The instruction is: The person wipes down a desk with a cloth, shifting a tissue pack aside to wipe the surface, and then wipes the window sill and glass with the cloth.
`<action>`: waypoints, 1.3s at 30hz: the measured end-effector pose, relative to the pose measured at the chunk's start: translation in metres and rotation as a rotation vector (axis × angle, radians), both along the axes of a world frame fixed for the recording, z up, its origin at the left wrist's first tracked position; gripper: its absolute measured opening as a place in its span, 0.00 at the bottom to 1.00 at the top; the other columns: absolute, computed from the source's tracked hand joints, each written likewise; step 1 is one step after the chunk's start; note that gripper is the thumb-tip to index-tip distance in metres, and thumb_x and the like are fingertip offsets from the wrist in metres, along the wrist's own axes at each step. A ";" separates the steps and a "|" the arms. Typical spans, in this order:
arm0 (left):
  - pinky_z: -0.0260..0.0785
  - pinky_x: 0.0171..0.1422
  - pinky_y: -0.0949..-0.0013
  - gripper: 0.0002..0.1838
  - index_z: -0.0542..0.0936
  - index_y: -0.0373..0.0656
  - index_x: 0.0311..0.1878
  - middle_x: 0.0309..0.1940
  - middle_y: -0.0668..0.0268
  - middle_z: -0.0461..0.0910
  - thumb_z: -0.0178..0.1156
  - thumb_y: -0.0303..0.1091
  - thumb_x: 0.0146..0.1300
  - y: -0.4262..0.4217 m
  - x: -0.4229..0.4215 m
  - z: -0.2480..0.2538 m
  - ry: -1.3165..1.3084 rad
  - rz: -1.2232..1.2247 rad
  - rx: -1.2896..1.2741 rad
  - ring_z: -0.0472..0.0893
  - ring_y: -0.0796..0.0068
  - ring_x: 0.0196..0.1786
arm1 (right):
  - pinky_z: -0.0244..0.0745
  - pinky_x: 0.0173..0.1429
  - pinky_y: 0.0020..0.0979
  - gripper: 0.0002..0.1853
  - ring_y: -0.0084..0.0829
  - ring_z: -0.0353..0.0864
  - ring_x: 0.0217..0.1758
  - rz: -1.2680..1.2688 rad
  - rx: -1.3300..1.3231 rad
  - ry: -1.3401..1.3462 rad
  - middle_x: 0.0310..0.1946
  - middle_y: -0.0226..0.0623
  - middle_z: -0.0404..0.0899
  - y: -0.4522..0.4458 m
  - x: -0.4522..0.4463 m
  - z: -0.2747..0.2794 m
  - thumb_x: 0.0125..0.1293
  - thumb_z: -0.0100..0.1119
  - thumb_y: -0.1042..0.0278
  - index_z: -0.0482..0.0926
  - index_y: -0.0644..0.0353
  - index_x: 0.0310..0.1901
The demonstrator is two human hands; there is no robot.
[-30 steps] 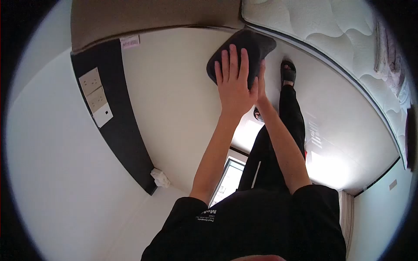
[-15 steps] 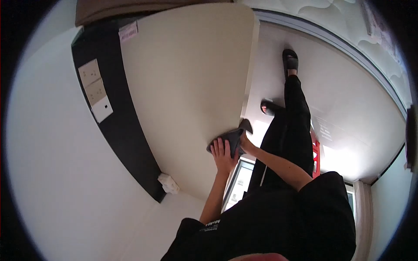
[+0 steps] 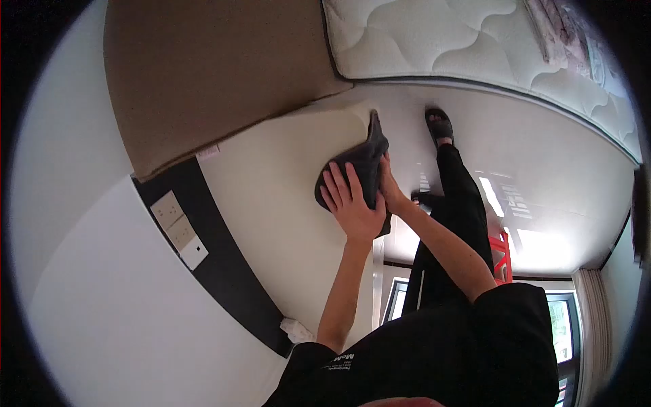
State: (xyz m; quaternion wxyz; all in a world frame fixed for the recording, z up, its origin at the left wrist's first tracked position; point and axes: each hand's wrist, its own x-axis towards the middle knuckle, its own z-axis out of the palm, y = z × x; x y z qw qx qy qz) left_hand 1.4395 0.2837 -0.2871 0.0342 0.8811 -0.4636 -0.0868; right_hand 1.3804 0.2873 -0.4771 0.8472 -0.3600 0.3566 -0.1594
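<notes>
A dark grey cloth [image 3: 359, 169] lies bunched over the right edge of a cream-coloured tabletop [image 3: 271, 176]. On top of the cloth, my left hand [image 3: 351, 203] lies flat with its fingers spread, the thumb toward the right. My right hand [image 3: 390, 183] is closed on the side of the cloth at the tabletop's edge; its fingers are partly hidden. One corner of the cloth sticks up past both hands.
A brown padded panel [image 3: 217, 68] borders the tabletop's far end, with a white mattress [image 3: 434, 41] beside it. A dark strip with sockets [image 3: 180, 230] runs along the wall side. A white crumpled item [image 3: 296, 331] sits near the corner. A red stool-like frame [image 3: 500, 258] stands on the floor.
Both hands and the cloth have moved up the picture along the tabletop's edge, toward the brown panel. The view has shifted, so more of the panel and mattress shows.
</notes>
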 end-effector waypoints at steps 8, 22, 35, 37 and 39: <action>0.40 0.82 0.36 0.49 0.56 0.40 0.80 0.81 0.43 0.49 0.63 0.47 0.58 -0.019 0.013 -0.003 0.016 -0.013 -0.053 0.49 0.37 0.82 | 0.53 0.82 0.36 0.40 0.40 0.45 0.85 -0.230 0.378 0.022 0.84 0.43 0.35 -0.044 0.011 0.058 0.81 0.40 0.42 0.38 0.52 0.82; 0.44 0.77 0.27 0.51 0.53 0.39 0.80 0.79 0.37 0.50 0.68 0.50 0.60 0.316 -0.141 -0.005 0.051 0.096 0.092 0.52 0.27 0.78 | 0.41 0.85 0.37 0.44 0.41 0.44 0.84 -0.070 0.073 0.040 0.82 0.44 0.41 0.283 -0.134 0.014 0.81 0.38 0.41 0.30 0.59 0.81; 0.43 0.76 0.24 0.50 0.66 0.49 0.75 0.79 0.37 0.47 0.72 0.49 0.46 0.320 -0.171 -0.004 0.018 0.333 0.229 0.48 0.30 0.80 | 0.79 0.51 0.55 0.20 0.55 0.86 0.43 2.005 -0.515 -0.108 0.38 0.50 0.86 0.069 -0.173 0.096 0.74 0.49 0.50 0.84 0.57 0.43; 0.43 0.76 0.24 0.50 0.65 0.44 0.74 0.79 0.37 0.46 0.72 0.49 0.46 0.306 -0.179 0.001 0.144 0.541 0.175 0.49 0.31 0.80 | 0.78 0.46 0.56 0.18 0.53 0.86 0.43 2.071 -0.673 -0.243 0.35 0.49 0.86 0.033 -0.115 0.180 0.72 0.51 0.52 0.84 0.57 0.37; 0.44 0.76 0.24 0.51 0.63 0.39 0.73 0.80 0.39 0.47 0.71 0.50 0.47 0.298 -0.192 -0.012 0.105 0.658 0.163 0.49 0.31 0.80 | 0.78 0.47 0.57 0.16 0.56 0.85 0.42 2.007 -0.675 -0.302 0.38 0.51 0.84 0.033 -0.063 0.230 0.72 0.52 0.52 0.79 0.57 0.46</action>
